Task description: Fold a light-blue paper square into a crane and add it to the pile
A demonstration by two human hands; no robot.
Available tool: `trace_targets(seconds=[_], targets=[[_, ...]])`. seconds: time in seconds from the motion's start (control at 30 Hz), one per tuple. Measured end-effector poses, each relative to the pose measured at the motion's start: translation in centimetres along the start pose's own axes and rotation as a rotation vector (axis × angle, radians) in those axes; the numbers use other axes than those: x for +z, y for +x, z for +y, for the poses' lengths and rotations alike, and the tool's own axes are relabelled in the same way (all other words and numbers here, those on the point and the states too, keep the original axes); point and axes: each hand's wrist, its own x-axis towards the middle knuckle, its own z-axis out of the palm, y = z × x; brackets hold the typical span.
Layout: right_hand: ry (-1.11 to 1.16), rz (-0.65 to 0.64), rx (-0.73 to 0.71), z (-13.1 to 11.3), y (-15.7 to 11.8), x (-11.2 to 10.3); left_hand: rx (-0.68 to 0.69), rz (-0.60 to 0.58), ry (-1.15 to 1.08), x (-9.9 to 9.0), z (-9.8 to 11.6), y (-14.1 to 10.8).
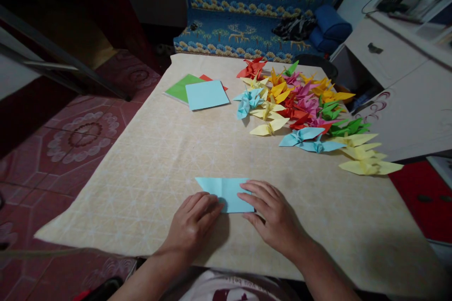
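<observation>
A folded sheet of light blue origami paper (230, 195) lies flat near the front edge of the table, its upper left corner drawn out to a point. My left hand (192, 221) is closed at the paper's lower left, fingers bunched and pressing on it; they cover that corner. On the right end, my right hand (277, 214) grips the sheet, with fingers on top and the thumb by the lower edge. A faint vertical crease runs down the paper between the hands.
Farther back on the cloth-covered table (155, 160) lie a light blue sheet (207, 95), a green sheet (178, 88) and a partly hidden red one. Several folded paper cranes (303, 103) in many colours crowd the right side. Behind stands a blue patterned sofa (243, 28); a white cabinet (399, 84) is at right.
</observation>
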Motion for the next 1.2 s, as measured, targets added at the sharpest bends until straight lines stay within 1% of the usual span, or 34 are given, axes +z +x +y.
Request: trace_targets(seconds=[0.17, 0.3, 0.43, 0.53, 0.67, 0.8, 0.9, 1.0, 1.2], targets=[[0.005, -0.008, -0.123, 0.6, 0.5, -0.1, -0.029, -0.022, -0.042, -0.3, -0.1, -1.2], [0.031, -0.062, -0.156, 0.8, 1.3, -0.5, -0.061, -0.061, -0.011, -0.5, 0.6, -1.6], [0.027, -0.144, -0.102, 1.3, 2.1, -1.0, -0.09, -0.108, 0.009, -0.7, 1.4, -2.0], [0.066, -0.157, -0.055, 1.8, 2.4, -1.1, -0.115, -0.138, 0.009, -0.7, 1.7, -2.4], [0.184, -0.101, -0.007, 1.9, 2.9, -1.1, -0.146, -0.145, 0.012, -0.5, 2.0, -2.6], [0.261, -0.037, 0.065, 1.1, 4.4, -0.6, -0.133, -0.127, 0.022, -0.4, 2.0, -2.5], [0.235, -0.018, 0.117, 0.8, 5.7, 0.2, -0.123, -0.12, 0.027, -0.6, 1.9, -2.5], [0.178, -0.015, 0.127, 0.6, 6.5, 1.0, -0.129, -0.124, 0.011, -0.6, 1.9, -2.5], [0.08, -0.008, 0.123, 0.2, 7.1, 1.8, -0.215, -0.111, -0.022, -0.4, 2.3, -2.8]])
